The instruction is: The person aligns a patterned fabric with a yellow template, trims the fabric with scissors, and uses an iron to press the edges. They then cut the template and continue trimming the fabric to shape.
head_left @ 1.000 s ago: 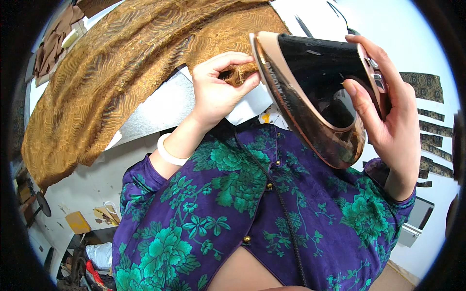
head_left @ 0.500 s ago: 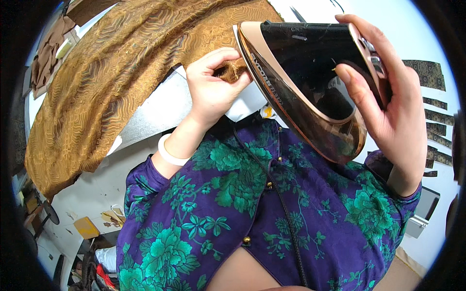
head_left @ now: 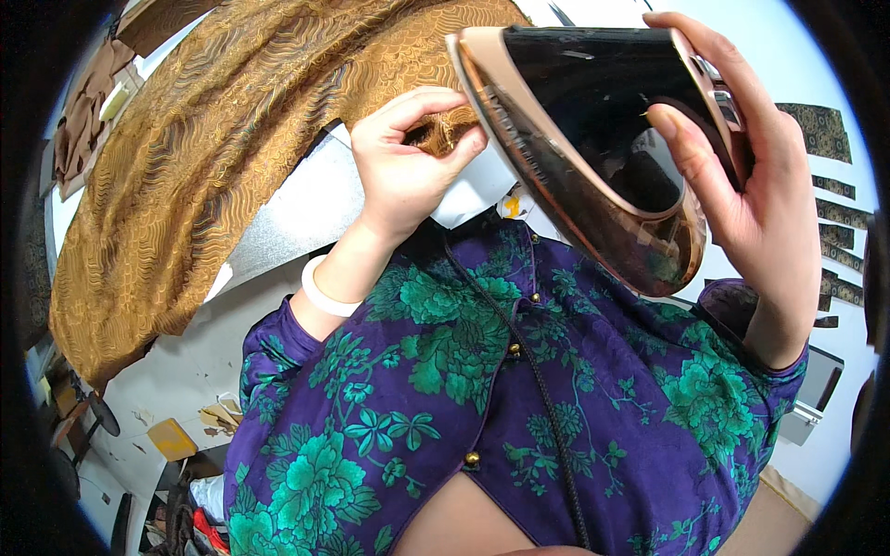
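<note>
The right hand (head_left: 765, 185) clasps an iron (head_left: 593, 111) (black, copper-trimmed) just right of the left hand (head_left: 400, 171), which pinches golden-brown fabric (head_left: 236, 171).

The iron (head_left: 593, 120) fills the space between the hands: its edge sits just beside the fingertips of the left hand (head_left: 403, 167), and almost no gap shows there. Beyond and left of that hand, the folded gold-brown cloth (head_left: 213, 167) bars the way; on the body side, the purple garment (head_left: 584, 371) does. Right of the right hand (head_left: 756, 162), the white surface (head_left: 788, 56) offers wider passage above flat patterned strips (head_left: 844, 215).
</note>
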Demonstrator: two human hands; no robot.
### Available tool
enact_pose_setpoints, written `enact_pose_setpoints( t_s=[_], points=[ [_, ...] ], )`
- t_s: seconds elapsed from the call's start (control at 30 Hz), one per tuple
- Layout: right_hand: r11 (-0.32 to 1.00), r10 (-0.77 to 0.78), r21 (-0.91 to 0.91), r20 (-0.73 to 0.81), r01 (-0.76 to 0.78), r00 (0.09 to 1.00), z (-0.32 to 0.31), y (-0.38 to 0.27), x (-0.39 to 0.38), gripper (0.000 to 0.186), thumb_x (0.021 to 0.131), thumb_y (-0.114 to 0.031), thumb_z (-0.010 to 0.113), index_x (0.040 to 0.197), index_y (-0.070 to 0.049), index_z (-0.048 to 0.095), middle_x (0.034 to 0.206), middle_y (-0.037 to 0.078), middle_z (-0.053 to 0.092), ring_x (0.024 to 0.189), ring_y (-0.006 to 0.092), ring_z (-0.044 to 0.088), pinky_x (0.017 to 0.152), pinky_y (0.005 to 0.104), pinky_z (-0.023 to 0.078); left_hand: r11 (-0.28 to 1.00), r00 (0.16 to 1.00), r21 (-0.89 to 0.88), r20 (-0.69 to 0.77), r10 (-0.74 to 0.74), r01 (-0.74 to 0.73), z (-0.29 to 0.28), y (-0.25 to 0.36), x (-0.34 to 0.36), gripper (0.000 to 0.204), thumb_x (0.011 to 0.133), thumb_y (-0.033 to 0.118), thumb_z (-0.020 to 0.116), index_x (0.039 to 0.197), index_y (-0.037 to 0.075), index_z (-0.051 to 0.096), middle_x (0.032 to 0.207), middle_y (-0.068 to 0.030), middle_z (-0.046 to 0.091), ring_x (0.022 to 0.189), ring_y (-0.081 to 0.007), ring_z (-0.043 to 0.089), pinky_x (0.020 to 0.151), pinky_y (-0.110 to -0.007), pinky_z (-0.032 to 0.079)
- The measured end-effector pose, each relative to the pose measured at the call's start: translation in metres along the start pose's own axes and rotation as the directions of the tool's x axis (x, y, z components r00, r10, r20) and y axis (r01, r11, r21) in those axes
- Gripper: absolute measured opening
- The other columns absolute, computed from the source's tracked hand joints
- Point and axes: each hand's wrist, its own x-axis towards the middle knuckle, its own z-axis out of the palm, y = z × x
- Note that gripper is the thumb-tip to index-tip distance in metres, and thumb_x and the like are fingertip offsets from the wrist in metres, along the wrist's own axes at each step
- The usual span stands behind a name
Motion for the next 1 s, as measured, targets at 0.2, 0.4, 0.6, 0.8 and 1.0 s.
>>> enact_pose_setpoints(
  t_s=[0.2, 0.4, 0.6, 0.8, 1.0],
  points=[
    [0.999, -0.043, 0.022, -0.119, 0.046, 0.992, 0.009, 0.023, 0.001, 0.048, 0.101, -0.023, 0.061, 0.145, -0.007, 0.049, 0.118, 0.010, 0.066, 0.100, 0.0123, 0.065, 0.087, 0.0276, 0.052, 0.999, 0.999, -0.005, -0.008, 0.036, -0.036, 0.006, 0.003, 0.004, 0.025, 0.071, 0.001, 0.086, 0.094, -0.002, 0.074, 0.094, -0.0096, 0.074, 0.087, -0.0160, 0.070, 0.081, -0.028, 0.054],
    [1.000, -0.008, 0.028, 0.016, 0.008, 1.000, -0.002, 0.009, -0.005, 0.048, 0.101, -0.022, 0.060, 0.146, -0.007, 0.047, 0.112, 0.010, 0.067, 0.094, 0.0107, 0.064, 0.082, 0.0253, 0.051, 0.999, 1.000, 0.025, 0.000, 0.024, -0.024, 0.004, 0.004, 0.000, 0.026, 0.071, 0.001, 0.086, 0.093, -0.003, 0.073, 0.093, -0.0096, 0.074, 0.087, -0.0155, 0.070, 0.081, -0.028, 0.054],
    [0.983, 0.155, -0.111, 0.060, -0.148, 0.986, -0.004, 0.005, 0.001, 0.048, 0.102, -0.026, 0.059, 0.145, -0.008, 0.049, 0.114, 0.014, 0.069, 0.098, 0.0159, 0.069, 0.085, 0.0299, 0.054, 1.000, 1.000, 0.026, -0.003, -0.009, 0.009, 0.006, 0.007, 0.003, 0.027, 0.070, 0.000, 0.085, 0.093, -0.003, 0.072, 0.093, -0.0094, 0.074, 0.088, -0.0158, 0.069, 0.081, -0.028, 0.054],
    [0.994, -0.047, -0.099, -0.106, 0.037, 0.993, 0.005, 0.014, -0.006, 0.048, 0.102, -0.027, 0.060, 0.145, -0.008, 0.049, 0.101, 0.010, 0.068, 0.086, 0.0112, 0.066, 0.077, 0.0263, 0.052, 1.000, 1.000, 0.018, -0.018, -0.022, 0.023, 0.006, 0.006, -0.002, 0.029, 0.070, 0.001, 0.085, 0.095, -0.003, 0.072, 0.094, -0.0081, 0.074, 0.088, -0.0153, 0.069, 0.082, -0.028, 0.054],
    [0.987, 0.116, 0.132, -0.193, -0.092, 0.974, -0.010, 0.046, -0.023, 0.049, 0.102, -0.029, 0.060, 0.147, -0.014, 0.048, 0.064, -0.005, 0.047, 0.054, 0.0022, 0.044, 0.051, 0.0198, 0.032, 0.999, 0.999, 0.019, 0.010, -0.042, 0.042, 0.011, 0.005, -0.001, 0.027, 0.073, 0.004, 0.086, 0.096, -0.001, 0.074, 0.094, -0.0081, 0.074, 0.089, -0.0150, 0.069, 0.083, -0.028, 0.054]
  ],
)
